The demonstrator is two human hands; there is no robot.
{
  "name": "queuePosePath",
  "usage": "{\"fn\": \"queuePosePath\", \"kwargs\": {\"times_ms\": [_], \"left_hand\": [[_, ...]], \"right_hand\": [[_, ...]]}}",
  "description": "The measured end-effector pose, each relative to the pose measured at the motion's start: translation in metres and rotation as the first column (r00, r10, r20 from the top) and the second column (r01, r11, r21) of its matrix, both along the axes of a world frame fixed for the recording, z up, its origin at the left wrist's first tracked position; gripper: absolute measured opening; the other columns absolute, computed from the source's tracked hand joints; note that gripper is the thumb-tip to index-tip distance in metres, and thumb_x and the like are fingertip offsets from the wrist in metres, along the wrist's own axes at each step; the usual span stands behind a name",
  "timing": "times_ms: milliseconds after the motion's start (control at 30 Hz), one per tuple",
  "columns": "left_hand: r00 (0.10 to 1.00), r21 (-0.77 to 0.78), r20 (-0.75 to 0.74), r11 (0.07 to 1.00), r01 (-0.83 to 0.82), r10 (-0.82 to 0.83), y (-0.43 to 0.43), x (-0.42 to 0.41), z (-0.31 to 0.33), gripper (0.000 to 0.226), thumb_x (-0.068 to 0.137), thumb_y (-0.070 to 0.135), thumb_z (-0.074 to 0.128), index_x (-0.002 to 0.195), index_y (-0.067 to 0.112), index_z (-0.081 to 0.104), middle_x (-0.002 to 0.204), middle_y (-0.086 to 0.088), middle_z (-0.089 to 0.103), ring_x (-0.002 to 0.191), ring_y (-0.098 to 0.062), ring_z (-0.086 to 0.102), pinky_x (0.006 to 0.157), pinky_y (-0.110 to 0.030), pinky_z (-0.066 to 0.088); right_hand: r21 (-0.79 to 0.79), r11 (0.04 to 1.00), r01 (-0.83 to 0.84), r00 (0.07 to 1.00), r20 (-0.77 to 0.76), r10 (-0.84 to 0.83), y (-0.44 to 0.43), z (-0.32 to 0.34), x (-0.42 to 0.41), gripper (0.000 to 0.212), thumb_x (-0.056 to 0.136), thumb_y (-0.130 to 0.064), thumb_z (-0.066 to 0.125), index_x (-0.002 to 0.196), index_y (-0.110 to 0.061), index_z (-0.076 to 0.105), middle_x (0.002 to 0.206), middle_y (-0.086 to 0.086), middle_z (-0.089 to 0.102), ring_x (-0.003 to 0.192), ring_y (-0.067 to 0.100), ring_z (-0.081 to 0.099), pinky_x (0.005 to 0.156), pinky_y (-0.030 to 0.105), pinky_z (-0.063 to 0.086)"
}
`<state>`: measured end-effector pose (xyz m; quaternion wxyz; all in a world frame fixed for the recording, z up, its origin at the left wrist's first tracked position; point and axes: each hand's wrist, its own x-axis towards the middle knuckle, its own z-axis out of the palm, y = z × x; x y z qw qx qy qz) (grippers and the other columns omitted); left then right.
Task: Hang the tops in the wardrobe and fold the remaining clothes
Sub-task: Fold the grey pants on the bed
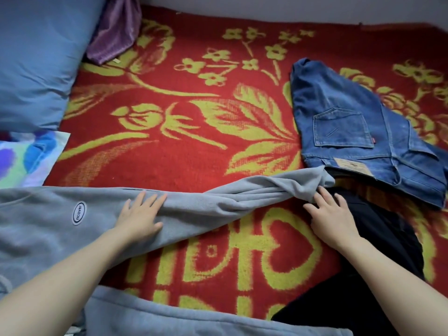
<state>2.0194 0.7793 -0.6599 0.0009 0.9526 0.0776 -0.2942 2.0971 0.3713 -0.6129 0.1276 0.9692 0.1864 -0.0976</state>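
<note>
Grey sweatpants [48, 221] with an oval "ncover" patch lie spread across the red and yellow flowered blanket [194, 122]. One leg runs rightward and is twisted near its end; the other leg lies along the bottom edge. My left hand [140, 217] rests flat on the upper leg, fingers spread. My right hand [332, 217] touches the twisted end of that leg, its fingertips on the fabric. Folded blue jeans [358, 127] sit at the right. A black garment [378, 251] lies under my right forearm and partly under the jeans.
A blue pillow [41, 59] fills the upper left corner, with a purple cloth [116, 30] beside it. A multicoloured patterned cloth [26, 158] lies at the left edge. A pale wall runs along the far side of the bed.
</note>
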Motion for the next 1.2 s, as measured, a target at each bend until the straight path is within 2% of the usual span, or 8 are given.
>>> {"fn": "queuePosePath", "kwargs": {"times_ms": [100, 333, 400, 533, 700, 933, 1100, 1200], "left_hand": [[1.0, 0.025, -0.031, 1.0, -0.003, 0.004, -0.003, 0.004, -0.003, 0.076, 0.089, 0.043, 0.045, 0.149, 0.029, 0.001, 0.144, 0.001, 0.037, 0.137, -0.021, 0.024, 0.111, -0.048, 0.018], [0.957, -0.293, 0.279, 0.956, 0.012, 0.074, 0.02, 0.013, 0.052, 0.03, 0.078, 0.028, 0.055, 0.102, 0.034, 0.07, 0.091, 0.019, 0.063, 0.096, -0.018, 0.047, 0.083, -0.03, 0.029], [0.923, -0.558, 0.331, 0.829, 0.024, 0.195, 0.042, 0.008, 0.082, 0.035, 0.059, 0.042, 0.047, 0.086, 0.045, 0.068, 0.073, 0.026, 0.061, 0.08, -0.011, 0.044, 0.074, -0.028, 0.029], [0.872, -0.451, 0.465, 0.888, 0.085, 0.152, 0.053, 0.013, 0.086, 0.055, 0.056, 0.041, 0.049, 0.109, 0.043, 0.063, 0.08, 0.008, 0.06, 0.085, -0.025, 0.048, 0.075, -0.037, 0.035], [0.988, 0.032, 0.04, 0.988, 0.148, -0.15, 0.003, -0.011, 0.031, 0.101, 0.079, 0.057, 0.059, 0.148, 0.03, -0.01, 0.156, -0.006, 0.002, 0.143, -0.023, 0.005, 0.111, -0.037, 0.018], [0.984, 0.149, 0.071, 0.978, 0.148, -0.16, -0.023, -0.061, -0.009, 0.086, 0.085, 0.062, 0.045, 0.148, 0.035, -0.007, 0.157, -0.011, -0.006, 0.144, -0.026, -0.002, 0.113, -0.041, 0.012], [0.99, 0.172, 0.055, 0.978, 0.117, -0.128, -0.016, -0.072, -0.009, 0.085, 0.085, 0.048, 0.054, 0.149, 0.034, -0.001, 0.157, -0.012, -0.003, 0.144, -0.028, 0.003, 0.111, -0.042, 0.019], [0.991, 0.171, 0.047, 0.978, 0.118, -0.128, -0.002, -0.074, -0.005, 0.086, 0.085, 0.029, 0.055, 0.149, 0.033, -0.002, 0.158, -0.007, 0.0, 0.141, -0.025, 0.016, 0.1, -0.035, 0.034]], "right_hand": [[0.055, 0.996, 0.077, 0.996, -0.039, -0.074, -0.002, -0.007, 0.001, 0.046, 0.09, -0.022, 0.051, 0.136, -0.024, 0.046, 0.149, -0.003, 0.032, 0.144, 0.015, 0.014, 0.113, 0.04, 0.01], [0.692, 0.711, 0.128, 0.977, 0.035, -0.209, -0.012, 0.081, 0.009, 0.042, 0.077, 0.012, 0.063, 0.119, 0.006, 0.059, 0.115, 0.014, 0.053, 0.111, 0.011, 0.055, 0.085, -0.006, 0.023], [0.772, 0.627, 0.107, 0.965, 0.071, -0.252, -0.021, 0.103, 0.007, 0.039, 0.078, -0.003, 0.058, 0.117, -0.005, 0.062, 0.111, 0.0, 0.049, 0.1, -0.019, 0.046, 0.085, -0.007, 0.025], [0.85, 0.447, 0.28, 0.849, -0.002, -0.529, -0.026, 0.095, 0.03, 0.041, 0.076, -0.014, 0.052, 0.115, -0.014, 0.064, 0.115, 0.003, 0.056, 0.097, 0.009, 0.057, 0.091, 0.009, 0.038], [0.537, 0.507, 0.674, 0.69, -0.211, -0.693, -0.016, 0.025, 0.032, 0.052, 0.093, -0.02, 0.055, 0.139, 0.001, 0.04, 0.142, 0.031, 0.03, 0.132, 0.04, 0.028, 0.11, 0.041, 0.024], [0.235, 0.97, 0.063, 0.996, 0.04, -0.075, 0.001, -0.025, -0.064, 0.056, 0.045, -0.018, 0.093, 0.093, 0.001, 0.07, 0.096, 0.027, 0.064, 0.079, 0.042, 0.064, 0.057, 0.044, 0.054], [0.039, 0.998, 0.055, 0.992, 0.108, -0.059, -0.028, -0.033, -0.082, 0.046, 0.068, -0.004, 0.044, 0.106, -0.003, 0.069, 0.087, 0.026, 0.062, 0.073, 0.039, 0.063, 0.052, 0.041, 0.047], [-0.001, 0.994, 0.107, 0.991, 0.079, -0.106, -0.03, -0.027, -0.077, 0.046, 0.056, 0.012, 0.07, 0.1, 0.0, 0.07, 0.074, 0.023, 0.061, 0.065, 0.038, 0.062, 0.049, 0.042, 0.046]]}}
